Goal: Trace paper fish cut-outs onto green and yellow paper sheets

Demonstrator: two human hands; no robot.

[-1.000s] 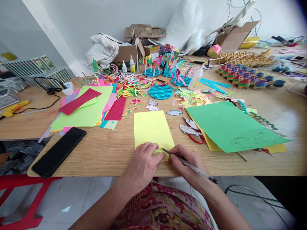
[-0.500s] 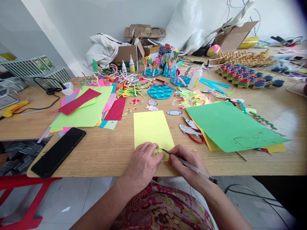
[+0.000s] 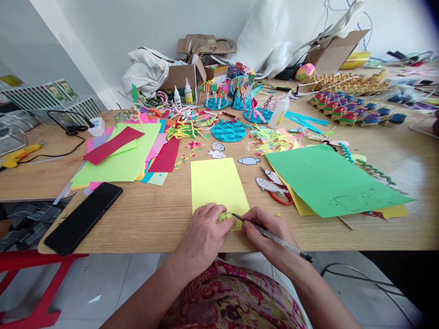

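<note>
A sheet of yellow paper lies upright before me near the table's front edge. My left hand rests on its lower part, thumb and fingers apart, pressing it down. Between thumb and forefinger shows a small fish shape outlined in dark lines; whether it is a drawing or a separate cut-out I cannot tell. My right hand is closed around a clear-barrelled pen, its tip touching the fish's upper outline. To the right, grey paper fish lie over red-handled scissors.
A green sheet with pencil outlines lies at right. Coloured papers and a black phone are at left. Behind stand a blue scalloped disc, paper scraps, glue bottles and fish models.
</note>
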